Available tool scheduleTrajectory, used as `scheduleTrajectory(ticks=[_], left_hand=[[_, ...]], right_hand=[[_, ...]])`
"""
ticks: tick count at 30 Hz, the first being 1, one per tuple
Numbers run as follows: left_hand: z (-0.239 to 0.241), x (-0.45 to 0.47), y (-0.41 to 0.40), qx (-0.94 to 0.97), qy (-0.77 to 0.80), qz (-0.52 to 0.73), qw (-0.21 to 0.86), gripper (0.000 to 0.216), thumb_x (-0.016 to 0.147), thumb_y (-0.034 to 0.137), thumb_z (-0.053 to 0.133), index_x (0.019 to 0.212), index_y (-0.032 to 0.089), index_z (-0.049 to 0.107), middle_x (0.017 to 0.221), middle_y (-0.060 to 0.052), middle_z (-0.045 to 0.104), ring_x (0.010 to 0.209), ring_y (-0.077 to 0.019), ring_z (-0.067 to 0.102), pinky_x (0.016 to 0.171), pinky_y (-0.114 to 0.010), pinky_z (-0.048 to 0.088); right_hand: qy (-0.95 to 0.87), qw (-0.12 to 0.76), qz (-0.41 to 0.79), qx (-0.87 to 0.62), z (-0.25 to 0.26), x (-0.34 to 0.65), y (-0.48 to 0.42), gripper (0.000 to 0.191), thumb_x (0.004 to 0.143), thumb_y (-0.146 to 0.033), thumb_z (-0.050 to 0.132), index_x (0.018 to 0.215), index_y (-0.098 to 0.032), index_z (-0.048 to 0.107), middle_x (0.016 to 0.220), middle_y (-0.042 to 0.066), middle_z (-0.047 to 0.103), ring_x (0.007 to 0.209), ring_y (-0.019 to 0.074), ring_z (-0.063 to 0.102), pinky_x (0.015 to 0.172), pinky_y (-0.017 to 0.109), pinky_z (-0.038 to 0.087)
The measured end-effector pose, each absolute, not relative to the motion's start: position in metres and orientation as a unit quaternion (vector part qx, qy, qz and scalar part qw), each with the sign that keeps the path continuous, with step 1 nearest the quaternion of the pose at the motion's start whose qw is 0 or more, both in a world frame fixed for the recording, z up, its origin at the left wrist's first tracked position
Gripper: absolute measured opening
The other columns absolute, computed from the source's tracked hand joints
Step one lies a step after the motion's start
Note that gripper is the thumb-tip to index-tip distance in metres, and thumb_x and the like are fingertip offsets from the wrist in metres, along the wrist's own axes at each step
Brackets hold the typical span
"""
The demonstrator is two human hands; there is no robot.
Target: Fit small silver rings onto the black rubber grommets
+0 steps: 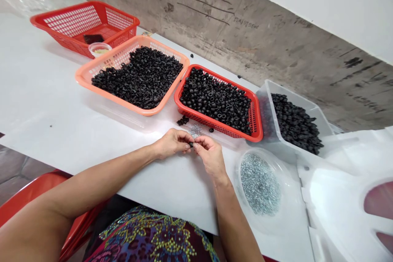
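Observation:
My left hand point(173, 143) and my right hand point(210, 153) meet over the white table, fingertips pinched together. Between them is a small black part point(191, 144), gripped from both sides; its exact kind is mostly hidden by the fingers. Just beyond the fingertips lies a little heap of tiny silvery metal pieces point(194, 130). A cluster of small black pieces point(183, 120) sits to the left of that heap, and a single black piece point(211, 130) to its right. The nearest container is a red basket point(215, 125) full of round black parts with holes.
An orange basket point(119, 99) of small black rings stands left of the red one. Farther left, another red basket point(58, 37) has a small clear cup point(100, 49) beside it. On the right are a clear bin point(272, 125) of black parts and a round tub point(259, 184) of silvery pieces.

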State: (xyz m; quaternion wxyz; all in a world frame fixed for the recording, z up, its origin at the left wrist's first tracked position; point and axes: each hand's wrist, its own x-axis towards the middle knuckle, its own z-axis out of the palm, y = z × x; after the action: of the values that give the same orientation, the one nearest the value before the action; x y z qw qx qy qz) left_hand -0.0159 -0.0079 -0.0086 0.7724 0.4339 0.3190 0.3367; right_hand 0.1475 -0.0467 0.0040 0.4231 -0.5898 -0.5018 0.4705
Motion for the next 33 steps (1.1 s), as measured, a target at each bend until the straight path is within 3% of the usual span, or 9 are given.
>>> scheduleTrajectory(ticks=[5, 11, 15, 22, 27, 33], left_hand=[[-0.008, -0.019, -0.004, 0.412, 0.321, 0.338, 0.783, 0.019, 0.062, 0.007, 0.069, 0.081, 0.009, 0.068, 0.062, -0.004, 0.067, 0.053, -0.0111, 0.059, 0.055, -0.025, 0.047], [0.003, -0.031, 0.015, 0.263, 0.331, 0.464, 0.778, 0.017, 0.059, 0.006, 0.067, 0.075, 0.009, 0.064, 0.069, -0.006, 0.066, 0.054, -0.0122, 0.061, 0.051, -0.022, 0.043], [0.004, -0.039, 0.026, 0.176, 0.341, 0.52, 0.763, 0.013, 0.062, 0.005, 0.059, 0.073, 0.011, 0.058, 0.065, -0.005, 0.063, 0.053, -0.0114, 0.058, 0.052, -0.022, 0.042], [0.003, -0.041, 0.029, 0.136, 0.32, 0.538, 0.768, 0.012, 0.062, 0.006, 0.055, 0.071, 0.013, 0.055, 0.064, -0.004, 0.061, 0.054, -0.0108, 0.055, 0.053, -0.021, 0.04], [0.002, -0.041, 0.03, 0.141, 0.303, 0.534, 0.777, 0.009, 0.063, 0.008, 0.055, 0.07, 0.012, 0.055, 0.064, -0.004, 0.061, 0.052, -0.011, 0.054, 0.053, -0.022, 0.039], [0.001, -0.042, 0.031, 0.142, 0.292, 0.525, 0.786, 0.008, 0.063, 0.007, 0.056, 0.07, 0.012, 0.057, 0.064, -0.005, 0.061, 0.053, -0.0108, 0.054, 0.055, -0.023, 0.04]], right_hand=[[-0.516, 0.413, 0.457, -0.595, 0.0, 0.151, -0.047, 0.018, 0.074, -0.035, 0.068, 0.082, -0.018, 0.066, 0.066, -0.001, 0.062, 0.059, 0.0124, 0.053, 0.055, 0.024, 0.043], [-0.563, 0.416, 0.343, -0.626, 0.002, 0.151, -0.042, 0.018, 0.081, -0.033, 0.06, 0.088, -0.018, 0.067, 0.077, 0.003, 0.067, 0.068, 0.0166, 0.059, 0.065, 0.03, 0.049], [-0.71, 0.344, 0.183, -0.587, 0.003, 0.148, -0.029, 0.019, 0.084, -0.023, 0.051, 0.092, -0.02, 0.068, 0.088, 0.007, 0.068, 0.082, 0.0209, 0.061, 0.078, 0.035, 0.049], [-0.821, 0.177, -0.007, -0.543, 0.001, 0.12, 0.004, 0.03, 0.085, -0.009, 0.042, 0.096, -0.019, 0.069, 0.088, 0.011, 0.064, 0.087, 0.0247, 0.055, 0.079, 0.037, 0.046], [-0.819, 0.104, -0.036, -0.564, -0.009, 0.102, 0.021, 0.022, 0.085, -0.012, 0.047, 0.089, -0.019, 0.068, 0.084, 0.012, 0.063, 0.083, 0.0246, 0.056, 0.07, 0.033, 0.046], [-0.8, 0.136, -0.007, -0.585, -0.014, 0.097, 0.025, 0.022, 0.085, -0.013, 0.047, 0.087, -0.018, 0.068, 0.085, 0.012, 0.064, 0.082, 0.0243, 0.058, 0.069, 0.033, 0.046]])
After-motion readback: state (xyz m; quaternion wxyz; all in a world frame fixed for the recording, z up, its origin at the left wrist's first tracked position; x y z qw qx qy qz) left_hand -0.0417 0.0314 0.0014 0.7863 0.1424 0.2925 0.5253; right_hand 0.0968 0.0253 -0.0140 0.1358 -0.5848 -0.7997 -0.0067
